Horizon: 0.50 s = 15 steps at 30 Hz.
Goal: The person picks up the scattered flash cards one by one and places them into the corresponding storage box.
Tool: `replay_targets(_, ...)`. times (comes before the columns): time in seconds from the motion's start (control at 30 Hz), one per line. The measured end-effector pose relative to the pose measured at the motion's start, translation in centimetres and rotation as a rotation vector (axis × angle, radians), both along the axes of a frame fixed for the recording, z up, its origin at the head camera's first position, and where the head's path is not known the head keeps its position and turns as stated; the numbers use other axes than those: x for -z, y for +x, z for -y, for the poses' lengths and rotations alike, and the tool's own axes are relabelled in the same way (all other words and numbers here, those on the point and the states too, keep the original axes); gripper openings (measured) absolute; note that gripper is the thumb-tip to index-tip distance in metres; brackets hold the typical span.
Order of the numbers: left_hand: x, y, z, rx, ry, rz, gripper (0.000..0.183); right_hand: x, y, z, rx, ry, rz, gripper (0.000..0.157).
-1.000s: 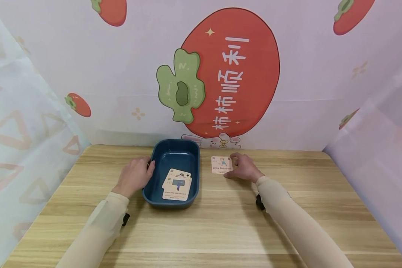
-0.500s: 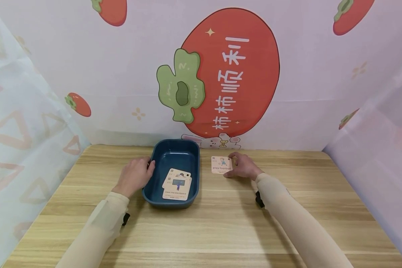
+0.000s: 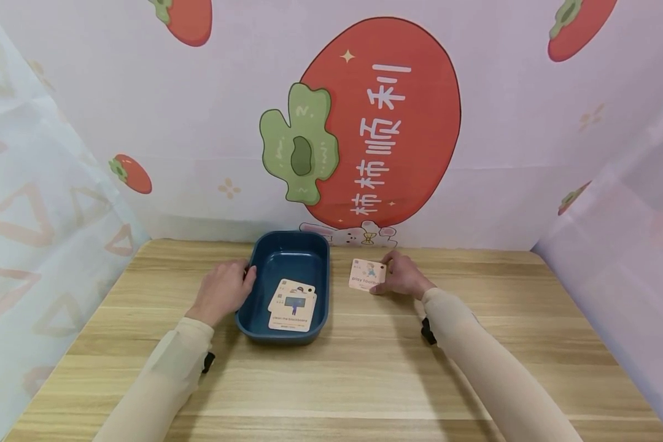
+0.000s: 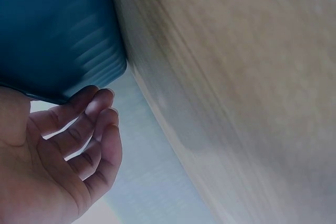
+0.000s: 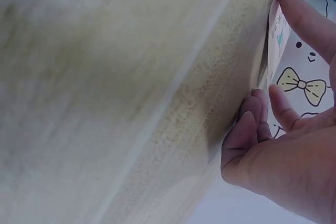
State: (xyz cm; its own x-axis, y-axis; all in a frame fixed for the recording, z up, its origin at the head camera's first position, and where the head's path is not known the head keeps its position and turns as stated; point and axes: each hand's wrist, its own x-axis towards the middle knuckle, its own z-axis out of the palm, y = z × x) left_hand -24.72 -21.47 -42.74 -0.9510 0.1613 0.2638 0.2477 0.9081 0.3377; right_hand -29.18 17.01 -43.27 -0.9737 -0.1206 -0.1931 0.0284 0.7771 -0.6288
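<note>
A deep blue rectangular tray (image 3: 287, 242) stands left of the table's middle. My left hand (image 3: 222, 288) grips its left rim, thumb on top and fingers (image 4: 79, 129) against the outer wall. Two overlapping picture cards lie inside; the upper card (image 3: 294, 311) reads "clean the blackboard", and the lower one (image 3: 287, 286) is partly covered. To the right of the tray, my right hand (image 3: 402, 276) pinches a "play football" card (image 3: 364, 274) between thumb and fingertips at its right side. In the right wrist view this card (image 5: 278, 22) looks slightly tilted off the wood.
The wood-grain table (image 3: 331, 393) ends at a pale printed backdrop (image 3: 215, 123) with a big persimmon and writing. Similar fabric hangs on both sides. Bare wood lies in front of the tray and to the right of my right hand.
The "play football" card has tilted and turned slightly in my right hand, its right side rising. My left hand and the tray have stayed put; the whole head view has shifted a little.
</note>
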Motion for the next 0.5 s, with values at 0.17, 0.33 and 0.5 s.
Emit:
replay_targets(0.17, 0.0, 0.0, -0.1, -0.002, -0.004, -0.004, 0.028, -0.2, 0.5, -0.1, -0.009, -0.044, -0.006, 0.072)
replay_targets(0.33, -0.1, 0.1, 0.0, -0.003, -0.006, -0.006, 0.028, -0.2, 1.0, -0.3, -0.019, -0.091, -0.022, 0.066)
replay_targets(0.5, 0.0, 0.1, 0.0, -0.002, -0.009, -0.003, 0.03, -0.1, 1.4, -0.4, -0.031, -0.112, -0.065, 0.06)
